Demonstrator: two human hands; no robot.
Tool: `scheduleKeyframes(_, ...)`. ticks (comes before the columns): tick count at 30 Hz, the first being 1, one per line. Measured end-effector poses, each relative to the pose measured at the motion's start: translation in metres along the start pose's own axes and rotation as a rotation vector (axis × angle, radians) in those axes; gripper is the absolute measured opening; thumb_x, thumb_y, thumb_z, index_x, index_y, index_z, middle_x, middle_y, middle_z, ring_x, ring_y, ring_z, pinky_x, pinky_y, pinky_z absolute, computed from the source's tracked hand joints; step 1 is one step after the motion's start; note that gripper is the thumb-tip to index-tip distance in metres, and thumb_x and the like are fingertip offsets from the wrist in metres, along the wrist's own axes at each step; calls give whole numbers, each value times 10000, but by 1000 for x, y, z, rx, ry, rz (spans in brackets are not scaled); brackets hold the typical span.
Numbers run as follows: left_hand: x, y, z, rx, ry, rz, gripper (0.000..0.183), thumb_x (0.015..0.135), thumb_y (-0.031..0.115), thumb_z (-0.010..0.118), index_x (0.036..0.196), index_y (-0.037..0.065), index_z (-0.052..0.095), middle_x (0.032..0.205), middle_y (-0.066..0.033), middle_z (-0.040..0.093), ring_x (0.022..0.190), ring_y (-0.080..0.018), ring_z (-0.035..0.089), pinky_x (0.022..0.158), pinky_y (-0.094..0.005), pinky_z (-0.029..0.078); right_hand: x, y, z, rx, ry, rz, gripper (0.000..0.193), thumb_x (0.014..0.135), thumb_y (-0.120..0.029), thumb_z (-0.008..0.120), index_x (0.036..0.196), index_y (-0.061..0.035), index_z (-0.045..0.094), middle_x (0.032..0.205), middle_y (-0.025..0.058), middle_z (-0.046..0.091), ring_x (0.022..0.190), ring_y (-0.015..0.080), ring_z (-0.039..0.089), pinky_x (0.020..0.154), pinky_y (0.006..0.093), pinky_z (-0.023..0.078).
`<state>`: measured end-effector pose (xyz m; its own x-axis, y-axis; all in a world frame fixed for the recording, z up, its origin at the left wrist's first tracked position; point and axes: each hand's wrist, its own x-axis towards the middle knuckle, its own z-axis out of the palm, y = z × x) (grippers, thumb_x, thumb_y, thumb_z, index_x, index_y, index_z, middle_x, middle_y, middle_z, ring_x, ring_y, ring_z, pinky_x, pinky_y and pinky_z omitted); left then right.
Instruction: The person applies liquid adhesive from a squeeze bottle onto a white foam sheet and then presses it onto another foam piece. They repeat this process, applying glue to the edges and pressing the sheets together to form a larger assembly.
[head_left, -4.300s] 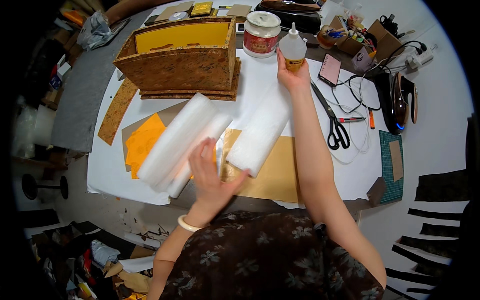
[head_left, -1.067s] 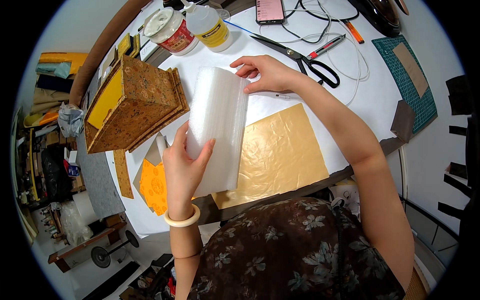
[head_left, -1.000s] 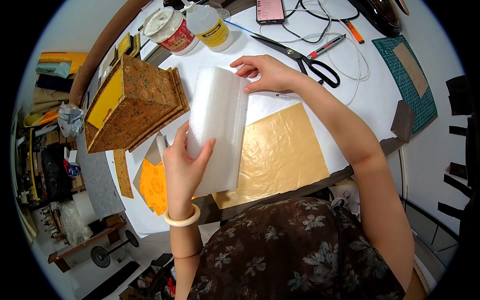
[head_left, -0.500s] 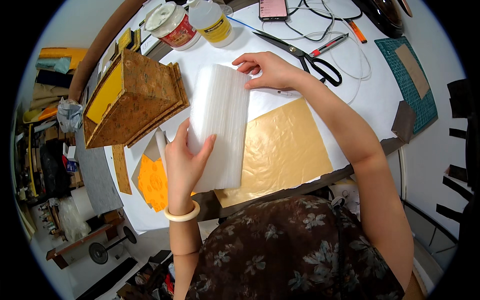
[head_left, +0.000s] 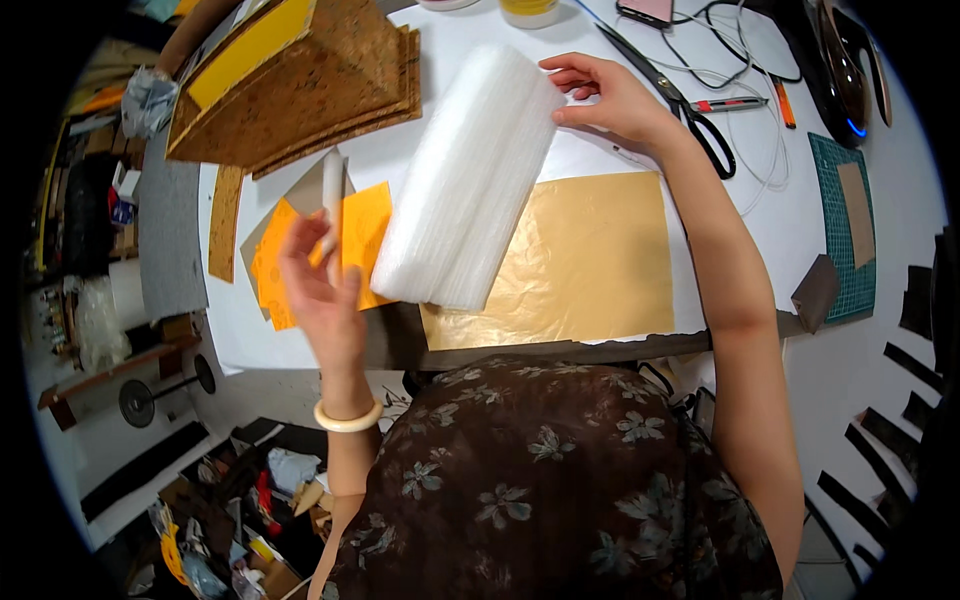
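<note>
Head view: foam handled on a table. The foam, white and folded lengthwise, lies aslant at mid-scene, its far end leaning right and its near right part overlying a gold sheet. The right hand is at the foam's far right corner, thumb at the edge, fingers bent beside it; whether they pinch the layers or merely rest against them cannot be told. The left hand, blurred, is spread, thumb well apart from half-curled fingers, above orange paper at left. Its fingertips overlap the near end of a white tube; contact cannot be confirmed. A grey board lies partly beneath the paper. A box stands far left; scissors and a cutter lie far right.

The step in hand appears to be steadying the foam with one hand while the other works beside it. A light hold probably serves best, since such foam is likely to dent under pressure and spring loose without any. The near end, which neither hand supports, deserves most attention, as it could slide on the glossy sheet. Left fingers are best kept clear of the paper, which could crease.
</note>
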<state>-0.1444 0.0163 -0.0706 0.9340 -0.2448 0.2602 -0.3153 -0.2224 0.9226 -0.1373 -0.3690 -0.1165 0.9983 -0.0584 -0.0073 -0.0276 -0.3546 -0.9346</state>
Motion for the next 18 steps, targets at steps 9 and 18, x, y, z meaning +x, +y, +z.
scheduleKeyframes(9,-71,-8,46,255,-110,-241,877,668,232,941,1328,-5,415,1127,-87,565,957,-179,564,827,-312,473,5,2,8,-106,54,-22,480,769,-173,848,1201,-36,691,937,-8,670,776,70,517,762,228,480)
scheduleKeyframes(18,-12,-42,10,84,-237,-200,850,669,198,929,1328,13,426,1066,-92,583,893,-178,576,769,-297,499,8,6,-11,-52,38,57,563,740,-153,887,1231,-1,657,946,3,638,748,66,532,736,217,490)
